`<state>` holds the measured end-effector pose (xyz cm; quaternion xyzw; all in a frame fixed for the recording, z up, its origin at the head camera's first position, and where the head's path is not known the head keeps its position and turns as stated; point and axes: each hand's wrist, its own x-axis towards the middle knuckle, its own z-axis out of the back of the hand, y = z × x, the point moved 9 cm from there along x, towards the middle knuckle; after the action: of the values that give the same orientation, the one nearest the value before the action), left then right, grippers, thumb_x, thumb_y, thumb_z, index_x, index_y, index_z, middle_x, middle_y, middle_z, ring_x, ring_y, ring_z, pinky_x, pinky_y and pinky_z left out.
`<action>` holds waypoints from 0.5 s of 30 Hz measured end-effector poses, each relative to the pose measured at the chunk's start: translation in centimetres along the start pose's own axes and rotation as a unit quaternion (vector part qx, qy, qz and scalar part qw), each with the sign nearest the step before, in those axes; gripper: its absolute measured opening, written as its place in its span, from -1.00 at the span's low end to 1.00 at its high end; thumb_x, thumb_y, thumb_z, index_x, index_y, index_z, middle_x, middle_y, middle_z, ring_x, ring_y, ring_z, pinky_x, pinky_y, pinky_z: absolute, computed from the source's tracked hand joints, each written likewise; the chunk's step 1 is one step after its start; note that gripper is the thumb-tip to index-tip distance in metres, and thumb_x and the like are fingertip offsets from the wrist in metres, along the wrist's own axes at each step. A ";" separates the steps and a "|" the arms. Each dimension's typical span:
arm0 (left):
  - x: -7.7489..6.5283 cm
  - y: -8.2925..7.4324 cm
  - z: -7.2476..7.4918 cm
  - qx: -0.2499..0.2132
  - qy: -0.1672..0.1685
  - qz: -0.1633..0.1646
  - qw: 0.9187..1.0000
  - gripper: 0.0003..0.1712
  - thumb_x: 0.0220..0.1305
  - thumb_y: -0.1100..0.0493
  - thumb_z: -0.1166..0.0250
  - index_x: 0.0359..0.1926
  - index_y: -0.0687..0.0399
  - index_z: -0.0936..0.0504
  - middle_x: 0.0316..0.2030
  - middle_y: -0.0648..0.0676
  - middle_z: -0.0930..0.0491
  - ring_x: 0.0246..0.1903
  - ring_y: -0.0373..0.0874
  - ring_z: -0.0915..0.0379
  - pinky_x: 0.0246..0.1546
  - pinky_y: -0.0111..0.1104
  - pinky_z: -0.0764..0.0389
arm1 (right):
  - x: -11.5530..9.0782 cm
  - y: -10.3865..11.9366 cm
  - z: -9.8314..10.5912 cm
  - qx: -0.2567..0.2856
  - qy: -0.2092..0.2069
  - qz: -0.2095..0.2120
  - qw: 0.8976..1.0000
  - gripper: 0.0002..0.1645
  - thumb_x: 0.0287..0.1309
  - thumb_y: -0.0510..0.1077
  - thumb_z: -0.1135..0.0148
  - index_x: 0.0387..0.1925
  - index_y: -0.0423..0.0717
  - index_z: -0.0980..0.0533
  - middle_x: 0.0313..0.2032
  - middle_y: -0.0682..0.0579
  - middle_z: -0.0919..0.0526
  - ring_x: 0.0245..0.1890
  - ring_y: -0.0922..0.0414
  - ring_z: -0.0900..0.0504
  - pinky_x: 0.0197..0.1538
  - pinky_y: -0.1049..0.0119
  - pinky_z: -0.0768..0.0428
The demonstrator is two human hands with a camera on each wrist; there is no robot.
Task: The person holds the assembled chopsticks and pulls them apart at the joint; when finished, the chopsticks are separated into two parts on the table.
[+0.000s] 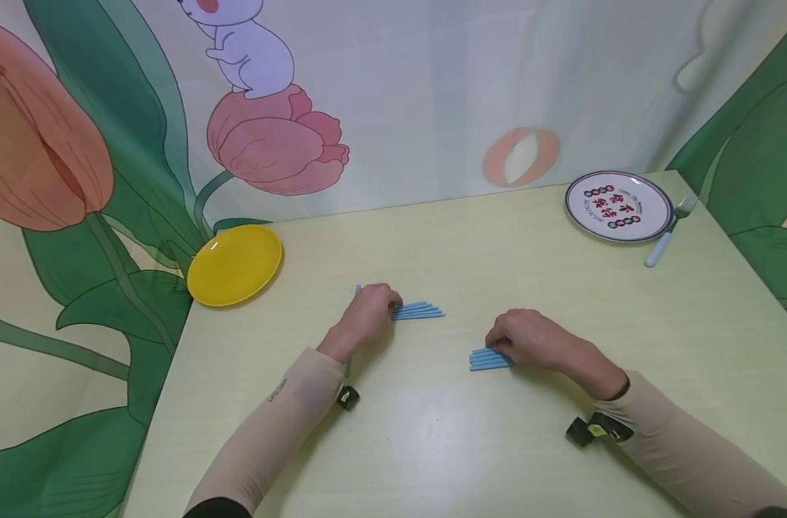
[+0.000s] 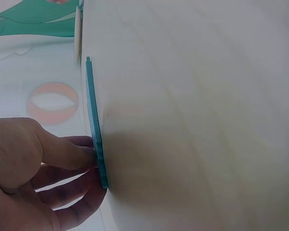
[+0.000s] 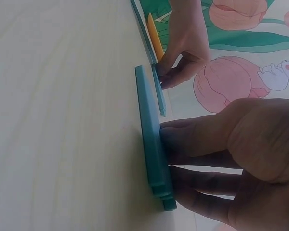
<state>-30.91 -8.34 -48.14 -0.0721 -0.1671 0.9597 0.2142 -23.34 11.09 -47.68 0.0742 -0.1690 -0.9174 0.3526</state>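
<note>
My left hand pinches one end of a small row of thin blue sticks, whose other ends fan out slightly to the right. In the left wrist view the thumb and fingertips meet at the near end of these sticks. Close over the table, my right hand holds the right end of a second row of blue sticks, nearer the person. Its fingertips lie along this row in the right wrist view. Another blue stick lies crosswise under the left hand and wrist, mostly hidden.
A yellow plate is at the table's left edge. At the back right lie a white plate with red lettering and a fork with a pale blue handle against its rim. A printed curtain hangs behind the table.
</note>
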 end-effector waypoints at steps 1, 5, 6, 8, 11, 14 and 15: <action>-0.1 0.0 0.0 -0.001 -0.002 -0.002 1.000 -0.72 0.26 0.43 -0.17 -0.14 0.18 -0.76 -0.21 0.10 -0.70 -0.16 -0.05 -0.59 -0.01 -0.24 -0.59 | 0.0 0.0 0.0 0.000 0.000 0.000 1.000 -0.85 0.04 -0.29 -0.39 -0.31 -0.04 -0.74 -0.34 0.16 -0.72 -0.32 0.22 -0.62 -0.15 0.22 -0.63; -0.4 -0.1 0.3 0.002 -0.014 -0.009 1.000 -0.74 0.26 0.40 -0.19 -0.13 0.19 -0.75 -0.23 0.11 -0.70 -0.16 -0.04 -0.60 -0.02 -0.24 -0.59 | 0.0 0.0 -0.1 0.002 0.002 0.003 1.000 -0.84 0.04 -0.30 -0.38 -0.31 -0.05 -0.74 -0.34 0.15 -0.72 -0.31 0.21 -0.63 -0.15 0.22 -0.63; -0.5 0.0 0.5 0.002 -0.018 -0.008 1.000 -0.75 0.25 0.40 -0.20 -0.13 0.19 -0.75 -0.23 0.11 -0.70 -0.16 -0.04 -0.60 -0.02 -0.24 -0.59 | -0.1 0.0 -0.1 0.003 0.002 0.004 1.000 -0.84 0.05 -0.30 -0.37 -0.31 -0.05 -0.74 -0.34 0.15 -0.72 -0.31 0.21 -0.63 -0.15 0.21 -0.63; -0.9 0.1 0.7 0.002 -0.026 -0.008 1.000 -0.75 0.23 0.41 -0.21 -0.15 0.19 -0.76 -0.24 0.10 -0.70 -0.17 -0.04 -0.60 -0.03 -0.24 -0.59 | -0.1 0.0 -0.1 0.003 0.002 0.006 1.000 -0.84 0.05 -0.31 -0.37 -0.32 -0.05 -0.74 -0.34 0.15 -0.72 -0.31 0.21 -0.63 -0.15 0.21 -0.62; -1.4 0.3 1.0 -0.008 -0.035 -0.003 0.999 -0.76 0.20 0.42 -0.24 -0.18 0.20 -0.76 -0.26 0.10 -0.69 -0.20 -0.04 -0.60 -0.06 -0.24 -0.60 | 0.0 0.0 -0.1 0.003 0.002 0.009 1.000 -0.84 0.05 -0.31 -0.36 -0.31 -0.04 -0.74 -0.34 0.15 -0.72 -0.31 0.21 -0.63 -0.15 0.21 -0.62; -1.9 0.4 1.3 -0.015 -0.041 0.000 0.999 -0.78 0.18 0.41 -0.25 -0.19 0.21 -0.76 -0.27 0.10 -0.69 -0.22 -0.05 -0.59 -0.09 -0.24 -0.60 | 0.0 -0.1 -0.1 0.002 0.003 0.007 1.000 -0.84 0.06 -0.30 -0.36 -0.31 -0.04 -0.74 -0.34 0.15 -0.72 -0.31 0.21 -0.63 -0.14 0.21 -0.62; -2.1 0.5 1.4 -0.016 -0.044 0.002 0.999 -0.78 0.18 0.41 -0.26 -0.20 0.21 -0.76 -0.28 0.10 -0.69 -0.22 -0.05 -0.60 -0.10 -0.24 -0.60 | -0.1 -0.1 -0.1 0.002 0.004 0.006 1.000 -0.84 0.06 -0.30 -0.36 -0.30 -0.04 -0.74 -0.33 0.15 -0.72 -0.31 0.21 -0.63 -0.14 0.21 -0.62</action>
<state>-29.49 -10.08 -46.90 -0.0341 -0.1916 0.9595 0.2037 -23.32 11.16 -47.83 0.0775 -0.1702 -0.9146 0.3584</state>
